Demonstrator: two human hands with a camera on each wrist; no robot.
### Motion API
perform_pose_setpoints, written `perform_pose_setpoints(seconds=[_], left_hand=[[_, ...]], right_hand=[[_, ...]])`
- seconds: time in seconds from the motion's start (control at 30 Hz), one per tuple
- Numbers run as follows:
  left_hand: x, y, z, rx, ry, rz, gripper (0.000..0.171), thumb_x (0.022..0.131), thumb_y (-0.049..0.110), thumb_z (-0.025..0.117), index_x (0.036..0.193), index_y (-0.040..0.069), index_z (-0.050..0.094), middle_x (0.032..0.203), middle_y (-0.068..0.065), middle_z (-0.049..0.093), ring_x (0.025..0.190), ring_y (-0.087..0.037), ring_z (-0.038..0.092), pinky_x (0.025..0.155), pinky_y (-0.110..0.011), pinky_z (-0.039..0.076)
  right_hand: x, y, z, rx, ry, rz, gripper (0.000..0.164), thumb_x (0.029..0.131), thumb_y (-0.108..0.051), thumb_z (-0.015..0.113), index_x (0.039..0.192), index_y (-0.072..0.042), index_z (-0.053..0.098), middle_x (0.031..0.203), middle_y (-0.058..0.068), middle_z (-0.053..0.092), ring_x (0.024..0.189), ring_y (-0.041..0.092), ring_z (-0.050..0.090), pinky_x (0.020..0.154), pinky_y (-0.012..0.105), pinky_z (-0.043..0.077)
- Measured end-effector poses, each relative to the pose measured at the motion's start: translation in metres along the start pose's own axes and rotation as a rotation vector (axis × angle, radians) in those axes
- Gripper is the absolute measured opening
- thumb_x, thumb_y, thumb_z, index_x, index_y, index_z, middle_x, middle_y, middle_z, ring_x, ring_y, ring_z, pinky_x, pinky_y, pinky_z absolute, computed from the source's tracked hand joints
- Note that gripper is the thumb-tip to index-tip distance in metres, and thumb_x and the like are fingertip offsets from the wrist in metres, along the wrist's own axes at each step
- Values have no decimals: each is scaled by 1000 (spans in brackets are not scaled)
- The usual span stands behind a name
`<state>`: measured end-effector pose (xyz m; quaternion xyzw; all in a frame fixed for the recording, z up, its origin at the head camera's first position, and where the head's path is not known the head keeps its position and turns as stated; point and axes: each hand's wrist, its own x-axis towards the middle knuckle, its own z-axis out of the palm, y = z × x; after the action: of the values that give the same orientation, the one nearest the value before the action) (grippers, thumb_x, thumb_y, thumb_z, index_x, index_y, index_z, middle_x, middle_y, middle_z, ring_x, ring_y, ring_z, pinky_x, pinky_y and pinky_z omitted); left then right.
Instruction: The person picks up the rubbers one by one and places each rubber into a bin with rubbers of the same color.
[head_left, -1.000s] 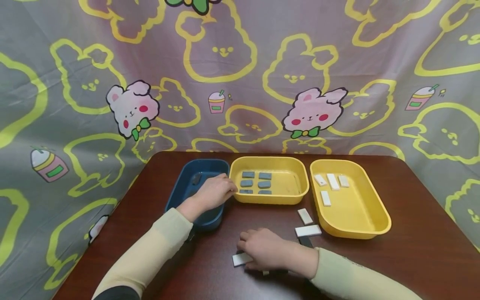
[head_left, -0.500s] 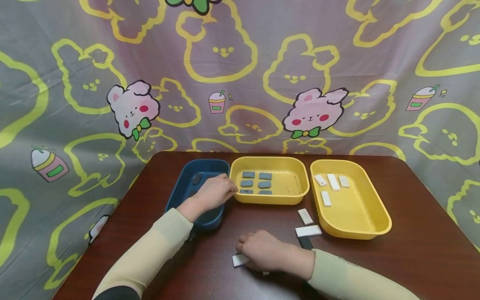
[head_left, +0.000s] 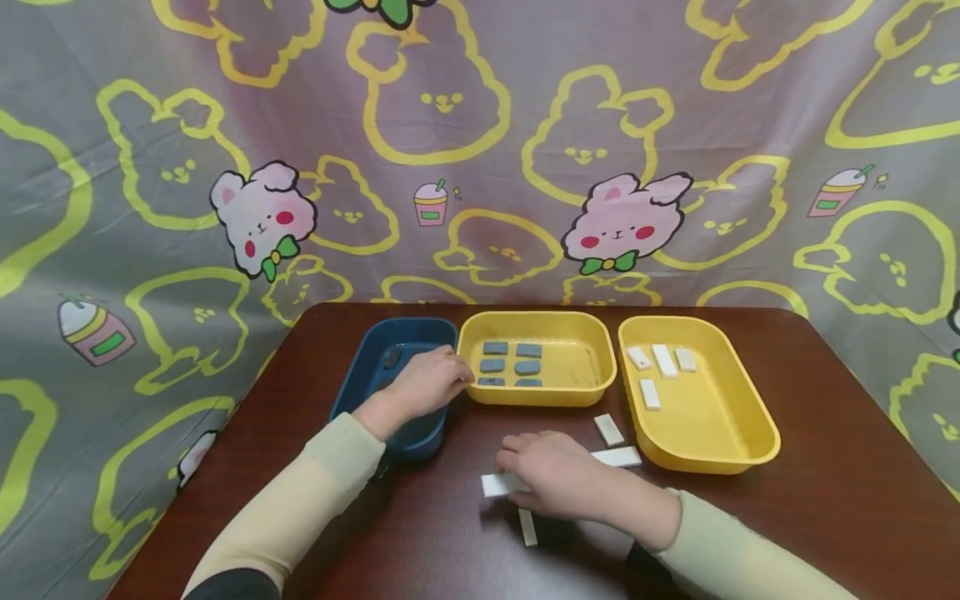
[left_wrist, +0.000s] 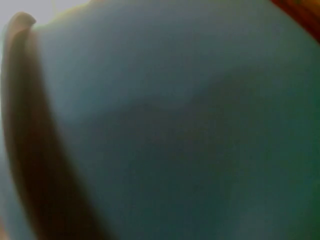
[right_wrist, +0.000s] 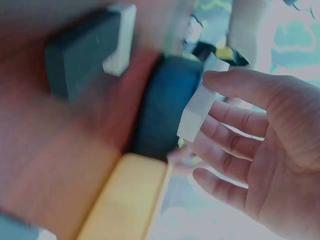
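Note:
In the head view my right hand (head_left: 558,475) pinches a white rectangular block (head_left: 504,484) over the table, its free end pointing left. The right wrist view shows this white block (right_wrist: 195,117) between thumb and fingers, with the little finger apart from it. Below the hand, a narrow white block (head_left: 528,527) lies on the table. A longer white block (head_left: 618,457) is partly covered by the hand, and another white block (head_left: 609,430) lies behind it. My left hand (head_left: 431,379) rests at the blue tray's (head_left: 351,379) right rim, fingers loosely bent; the blurred left wrist view shows mostly blue.
A yellow tray (head_left: 540,397) at the middle back bears several grey blocks (head_left: 527,367). The right yellow tray (head_left: 738,450) contains several white blocks (head_left: 663,361). One dark block (head_left: 392,358) lies in the blue tray. A dark block (right_wrist: 82,55) appears in the right wrist view.
My right hand has lifted the white block and moved away from me and slightly right. The narrow white block beneath has come into view. My left hand has stayed put.

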<state>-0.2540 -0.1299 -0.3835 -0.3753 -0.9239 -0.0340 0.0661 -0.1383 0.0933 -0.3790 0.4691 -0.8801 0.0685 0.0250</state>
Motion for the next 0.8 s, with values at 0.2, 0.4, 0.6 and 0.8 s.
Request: perform_pose_setpoints(seconds=[0.2, 0.4, 0.6, 0.8], left_hand=[[0, 0, -1, -8, 9, 18, 12, 89, 14, 71, 99, 14, 77, 95, 2, 71, 85, -14, 57, 76, -29, 49], [0, 1, -2, -9, 18, 27, 12, 88, 13, 72, 99, 13, 77, 96, 1, 72, 86, -15, 58, 76, -30, 50], [1, 1, -1, 7, 32, 33, 7, 89, 13, 71, 93, 14, 77, 90, 2, 71, 81, -15, 56, 72, -30, 49], [1, 5, -2, 36, 3, 16, 3, 88, 15, 71, 87, 14, 74, 83, 4, 67, 75, -15, 51, 66, -30, 46]], right_hand=[[-27, 22, -21, 7, 130, 53, 24, 77, -25, 81, 94, -16, 66, 83, -9, 54, 69, 7, 53, 59, 27, 46], [-54, 50, -41, 13, 201, 245, 25, 78, -25, 81, 95, -16, 66, 83, -10, 56, 66, 5, 50, 59, 27, 46], [-77, 84, -55, 46, 232, 495, 21, 80, -21, 79, 94, -13, 66, 79, -6, 58, 65, 11, 51, 55, 30, 42], [-93, 116, -54, 121, 207, 638, 22, 81, -16, 78, 95, -3, 66, 79, 1, 61, 64, 16, 52, 55, 32, 42]])
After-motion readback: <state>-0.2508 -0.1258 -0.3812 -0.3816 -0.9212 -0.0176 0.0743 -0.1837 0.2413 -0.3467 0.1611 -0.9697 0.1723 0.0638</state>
